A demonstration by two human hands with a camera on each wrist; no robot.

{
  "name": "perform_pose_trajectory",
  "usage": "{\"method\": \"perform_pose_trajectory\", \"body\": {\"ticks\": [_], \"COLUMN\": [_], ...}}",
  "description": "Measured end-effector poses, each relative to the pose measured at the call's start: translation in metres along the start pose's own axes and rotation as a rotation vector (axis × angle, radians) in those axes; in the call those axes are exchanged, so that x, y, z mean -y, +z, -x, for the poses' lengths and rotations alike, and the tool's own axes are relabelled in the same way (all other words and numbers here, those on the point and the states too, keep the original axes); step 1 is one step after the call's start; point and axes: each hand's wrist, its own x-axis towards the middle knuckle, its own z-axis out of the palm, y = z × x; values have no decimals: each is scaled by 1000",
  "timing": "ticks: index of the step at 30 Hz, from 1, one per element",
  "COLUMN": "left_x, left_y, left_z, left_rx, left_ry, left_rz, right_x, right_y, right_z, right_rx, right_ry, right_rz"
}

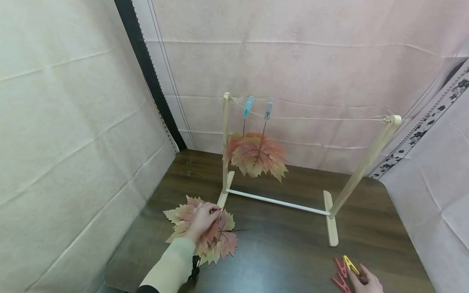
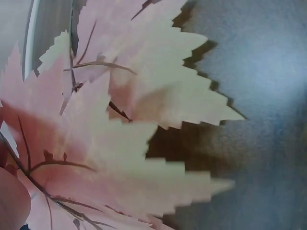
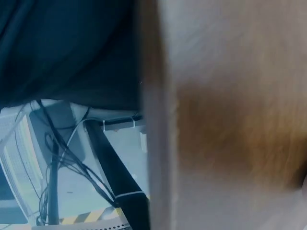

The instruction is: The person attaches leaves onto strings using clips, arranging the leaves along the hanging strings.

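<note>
My left hand [image 1: 205, 217] pinches the dark stem of a reddish-pink artificial maple leaf [image 1: 188, 215] between thumb and fingers. Under and beside it, another maple leaf [image 1: 223, 240] lies on the table, its stem pointing right. Serrated, pale-green leaf edges [image 2: 192, 191] fill much of the left wrist view. At the lower right, my right hand [image 1: 366, 283] has its thumb and fingers apart beside a yellow clothespin [image 1: 350, 264]; whether they touch is unclear. Two red clothespins, an upper red clothespin [image 1: 340, 267] and a lower red clothespin [image 1: 341, 283], lie left of it.
Behind stands a wooden rack with a left post [image 1: 225, 142], a right post [image 1: 366, 167], a string [image 1: 322, 119] and a white bottom rod [image 1: 278, 201]. A blue clothespin [image 1: 248, 106] and a grey clothespin [image 1: 269, 109] hold hanging leaves [image 1: 258, 156]. The table edge [image 3: 160, 143] shows in the right wrist view.
</note>
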Motion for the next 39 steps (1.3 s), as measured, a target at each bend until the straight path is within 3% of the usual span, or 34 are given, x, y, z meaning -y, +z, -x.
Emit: {"method": "perform_pose_trajectory", "body": {"ticks": [8, 14, 22, 31, 34, 39], "left_x": [-13, -30, -52, -63, -65, -70], "left_y": [-7, -21, -34, -38, -39, -41], "left_z": [-10, -19, -30, -32, -33, -38], "left_rx": [-83, -134, -161, -196, -201, -224], "left_ry": [60, 78, 104, 98, 95, 122], "left_rz": [-46, -25, 16, 49, 58, 29], "right_x": [-4, -7, 7, 21, 22, 23], "right_y": [-2, 1, 5, 28, 32, 31], "right_z": [-3, -4, -4, 6, 5, 2], "right_rx": [65, 30, 0, -238, -259, -227], "right_ry": [-89, -155, -198, -136, -138, -101], "right_rz": [88, 109, 145, 51, 26, 4]}}
